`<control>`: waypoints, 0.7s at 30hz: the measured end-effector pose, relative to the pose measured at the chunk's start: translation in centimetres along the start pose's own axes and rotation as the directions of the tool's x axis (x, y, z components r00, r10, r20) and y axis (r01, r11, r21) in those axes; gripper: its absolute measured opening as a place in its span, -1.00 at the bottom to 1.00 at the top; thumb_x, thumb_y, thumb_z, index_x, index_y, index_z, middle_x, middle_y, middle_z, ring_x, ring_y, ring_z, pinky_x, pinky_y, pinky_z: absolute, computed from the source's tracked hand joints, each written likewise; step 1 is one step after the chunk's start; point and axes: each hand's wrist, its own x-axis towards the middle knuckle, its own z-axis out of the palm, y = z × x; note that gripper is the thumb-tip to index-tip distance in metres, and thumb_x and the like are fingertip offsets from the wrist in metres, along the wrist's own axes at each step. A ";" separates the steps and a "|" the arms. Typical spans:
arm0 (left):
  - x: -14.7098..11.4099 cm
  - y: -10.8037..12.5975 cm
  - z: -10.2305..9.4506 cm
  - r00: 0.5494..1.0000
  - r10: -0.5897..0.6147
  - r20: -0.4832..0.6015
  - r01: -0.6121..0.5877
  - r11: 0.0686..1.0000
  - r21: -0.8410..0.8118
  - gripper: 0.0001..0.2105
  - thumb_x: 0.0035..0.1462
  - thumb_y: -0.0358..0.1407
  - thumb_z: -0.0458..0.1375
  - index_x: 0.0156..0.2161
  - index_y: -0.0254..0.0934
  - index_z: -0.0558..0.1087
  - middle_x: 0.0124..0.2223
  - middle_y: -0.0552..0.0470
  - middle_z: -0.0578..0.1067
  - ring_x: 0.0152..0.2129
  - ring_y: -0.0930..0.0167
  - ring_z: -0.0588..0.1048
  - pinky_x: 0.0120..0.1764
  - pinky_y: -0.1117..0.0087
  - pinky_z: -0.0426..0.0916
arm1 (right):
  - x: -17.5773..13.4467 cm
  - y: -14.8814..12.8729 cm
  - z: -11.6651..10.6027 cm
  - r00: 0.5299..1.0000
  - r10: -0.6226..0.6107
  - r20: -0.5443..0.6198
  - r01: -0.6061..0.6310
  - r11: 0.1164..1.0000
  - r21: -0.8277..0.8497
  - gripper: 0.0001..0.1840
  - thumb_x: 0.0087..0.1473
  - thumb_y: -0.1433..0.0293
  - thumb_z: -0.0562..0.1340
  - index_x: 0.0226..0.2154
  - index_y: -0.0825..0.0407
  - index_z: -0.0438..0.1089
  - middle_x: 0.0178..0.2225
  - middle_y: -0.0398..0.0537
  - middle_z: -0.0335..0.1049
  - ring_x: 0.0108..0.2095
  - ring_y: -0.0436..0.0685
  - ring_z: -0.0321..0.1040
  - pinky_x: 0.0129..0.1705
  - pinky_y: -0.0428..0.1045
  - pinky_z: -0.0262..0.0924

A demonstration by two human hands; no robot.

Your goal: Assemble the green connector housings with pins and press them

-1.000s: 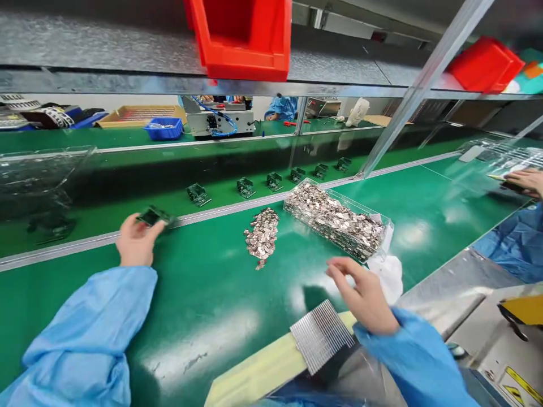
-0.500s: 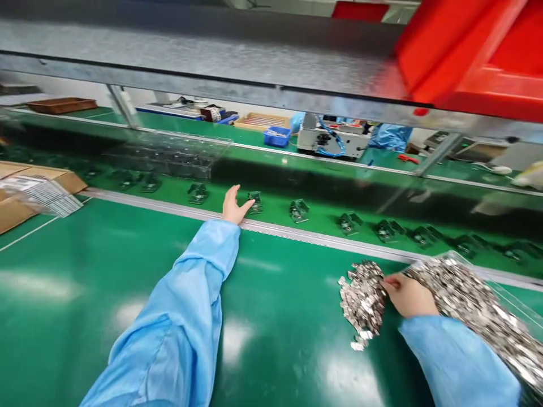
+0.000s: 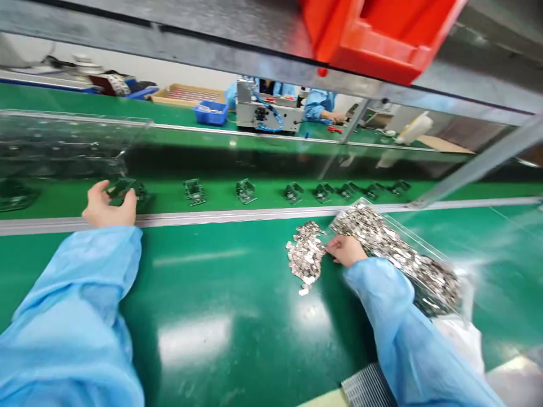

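Note:
My left hand [image 3: 109,209] reaches over the metal rail onto the green conveyor, thumb and fingers closed around a small clear plastic part [image 3: 123,187]. Further right along the belt stand more such parts, among them a clear part [image 3: 194,192] and another clear part [image 3: 246,191]. My right hand [image 3: 347,250] is pinched at the right edge of a loose pile of small shiny metal pieces [image 3: 306,254]. A metal piece seems to be at its fingertips, though blur hides the detail. Beside that hand lies a clear tray [image 3: 436,257] heaped with the same metal pieces.
Overhead runs a metal shelf [image 3: 203,51] carrying a red bin [image 3: 382,51]. A slanted metal post [image 3: 475,161] rises at the right. Behind the belt are a blue bin [image 3: 211,115], a grey machine [image 3: 267,110] and a co-worker's blue sleeve [image 3: 319,103]. A ridged grey strip [image 3: 368,387] lies near the front.
The view has turned to the right. My left hand, open beside a part before, has closed around one. My right hand stays pinched at the edge of the metal pile.

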 end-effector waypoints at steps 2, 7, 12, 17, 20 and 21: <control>-4.3 1.1 -1.7 0.977 0.204 0.066 -0.200 0.978 -0.061 -0.54 -0.15 -0.16 0.31 -0.05 -0.08 0.45 -0.14 0.24 0.61 -0.19 0.28 0.58 -0.03 0.17 0.44 | -0.9 0.3 -0.5 0.996 0.081 0.029 -0.084 0.992 0.091 -0.78 -0.24 0.46 0.38 -0.70 0.01 0.31 -0.77 -0.25 0.25 -0.74 -0.03 0.24 -0.74 -0.16 0.22; -16.0 3.8 -8.3 0.699 0.585 0.411 -0.509 0.811 -0.290 -0.68 -0.05 -0.10 0.27 -0.12 0.04 0.49 -0.19 0.15 0.62 -0.25 0.22 0.59 -0.09 0.20 0.47 | -4.7 -0.2 -2.6 0.988 0.117 0.098 -0.142 0.939 0.314 -0.82 -0.18 0.42 0.36 -0.53 0.02 0.32 -0.68 -0.26 0.28 -0.66 -0.02 0.33 -0.63 -0.13 0.32; -21.9 6.2 -11.7 0.502 0.634 0.589 -0.500 0.768 -0.401 -0.67 -0.09 -0.06 0.31 -0.17 0.02 0.45 -0.32 0.06 0.59 -0.39 0.21 0.57 -0.20 0.18 0.45 | -9.8 -1.1 -5.5 0.986 0.052 0.156 -0.117 0.889 0.443 -0.62 -0.25 0.14 0.45 -0.51 0.05 0.37 -0.58 -0.12 0.40 -0.52 0.09 0.45 -0.52 -0.08 0.38; -23.8 6.8 -12.8 0.349 0.594 0.725 -0.491 0.775 -0.398 -0.24 -0.27 0.13 0.35 0.05 -0.12 0.27 -0.24 -0.06 0.53 -0.28 0.13 0.54 -0.20 0.14 0.44 | -17.1 -0.7 -8.3 0.998 -0.069 0.016 0.055 0.905 0.421 -0.59 -0.12 0.02 0.39 -0.47 0.04 0.49 -0.55 -0.06 0.45 -0.52 0.08 0.39 -0.50 -0.08 0.34; -24.0 6.7 -12.9 0.220 0.640 0.736 -0.482 0.728 -0.488 0.03 -0.29 0.15 0.36 0.25 -0.20 0.05 0.19 -0.29 0.30 0.14 -0.01 0.31 0.13 0.01 0.26 | -21.3 0.5 -8.8 0.998 -0.037 -0.044 0.052 0.905 0.423 -0.66 -0.06 0.06 0.37 -0.45 0.00 0.51 -0.52 -0.06 0.48 -0.51 0.10 0.40 -0.50 -0.09 0.36; -24.0 6.8 -12.7 0.174 0.641 0.747 -0.479 0.718 -0.505 0.09 -0.28 0.15 0.36 0.30 -0.20 -0.04 0.28 -0.32 0.19 0.22 -0.04 0.19 0.19 -0.03 0.17 | -22.5 0.9 -8.7 0.999 -0.026 -0.041 0.041 0.896 0.442 -0.69 -0.05 0.08 0.37 -0.45 -0.01 0.52 -0.50 -0.06 0.49 -0.50 0.11 0.42 -0.49 -0.10 0.37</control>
